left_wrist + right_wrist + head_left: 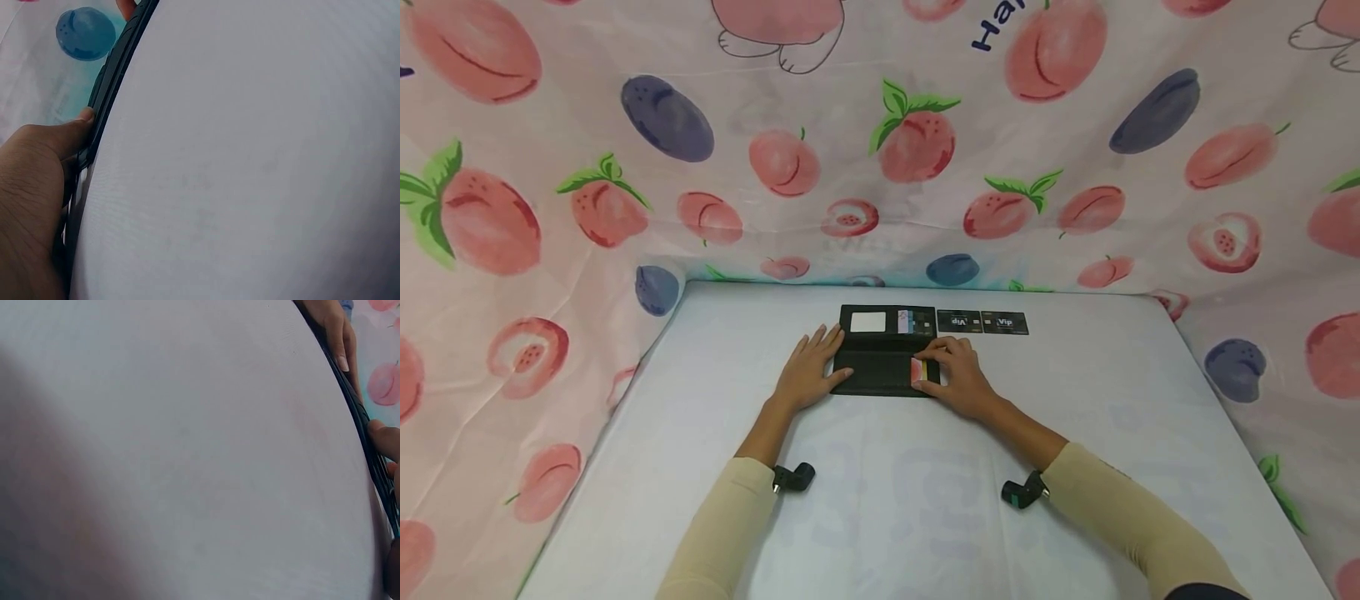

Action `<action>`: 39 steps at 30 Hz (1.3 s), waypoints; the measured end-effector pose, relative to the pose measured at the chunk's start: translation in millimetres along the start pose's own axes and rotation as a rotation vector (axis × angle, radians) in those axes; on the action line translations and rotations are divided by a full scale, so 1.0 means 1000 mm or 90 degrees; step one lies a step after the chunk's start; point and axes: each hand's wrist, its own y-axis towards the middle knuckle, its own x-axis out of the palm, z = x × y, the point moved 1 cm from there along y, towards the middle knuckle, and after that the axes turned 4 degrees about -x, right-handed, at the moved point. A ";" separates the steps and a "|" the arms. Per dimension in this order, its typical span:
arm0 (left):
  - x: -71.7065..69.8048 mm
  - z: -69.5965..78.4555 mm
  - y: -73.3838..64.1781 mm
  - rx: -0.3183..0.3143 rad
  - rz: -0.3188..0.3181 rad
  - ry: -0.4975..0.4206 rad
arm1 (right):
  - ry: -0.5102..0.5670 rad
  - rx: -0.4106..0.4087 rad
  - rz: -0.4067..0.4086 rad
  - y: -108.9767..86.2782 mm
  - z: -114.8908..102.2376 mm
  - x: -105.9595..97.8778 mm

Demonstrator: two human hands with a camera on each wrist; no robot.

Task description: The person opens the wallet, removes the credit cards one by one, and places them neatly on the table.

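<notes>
A black wallet [874,375] lies unfolded on the table. Its upper half holds a white panel [868,322] on the left and several cards [914,322] on the right. My left hand [806,371] rests on the wallet's left edge, fingers spread, thumb on the lower half. In the left wrist view that thumb [84,115] presses the wallet's edge. At the right end of the lower half, my right hand [961,377] pinches a red and yellow card [917,372] between thumb and fingers; the hand covers part of it. How far the card sits in a pocket is hidden.
Two black "Vip" cards, a left one [958,322] and a right one [1005,323], lie side by side just right of the wallet's upper half. White cloth covers the table [895,500]. A fruit-patterned curtain [850,108] hangs behind and at both sides.
</notes>
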 end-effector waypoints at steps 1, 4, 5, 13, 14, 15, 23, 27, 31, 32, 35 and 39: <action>0.000 0.000 0.000 0.000 0.001 0.000 | 0.002 0.002 -0.003 0.000 0.000 0.000; 0.000 0.001 0.000 0.002 0.002 0.005 | 0.006 0.005 -0.005 -0.001 0.002 -0.001; 0.000 0.001 0.000 0.003 0.002 0.006 | 0.007 0.004 -0.005 -0.001 0.002 -0.001; 0.002 0.001 0.000 0.003 0.005 0.004 | 0.018 0.003 -0.007 -0.002 0.004 -0.003; 0.002 0.001 0.000 0.003 0.004 0.004 | 0.016 0.006 -0.009 -0.003 0.003 -0.003; 0.002 0.001 0.000 0.002 0.003 0.005 | 0.013 0.007 -0.010 -0.003 0.003 -0.004; 0.001 0.001 -0.001 0.004 0.003 0.008 | 0.014 0.006 -0.004 -0.008 0.005 -0.009; 0.000 0.001 -0.002 0.003 0.002 0.011 | 0.009 0.010 -0.006 -0.011 0.009 -0.011; 0.000 0.002 -0.002 0.001 0.001 0.010 | 0.016 0.013 -0.009 -0.012 0.009 -0.014; 0.000 0.002 -0.002 0.001 0.001 0.010 | 0.019 0.013 -0.009 -0.013 0.009 -0.015; 0.001 0.001 -0.001 0.003 0.000 0.006 | 0.021 0.013 -0.009 -0.014 0.009 -0.017; 0.002 0.001 -0.002 0.004 0.003 0.005 | 0.013 0.010 -0.007 -0.015 0.009 -0.017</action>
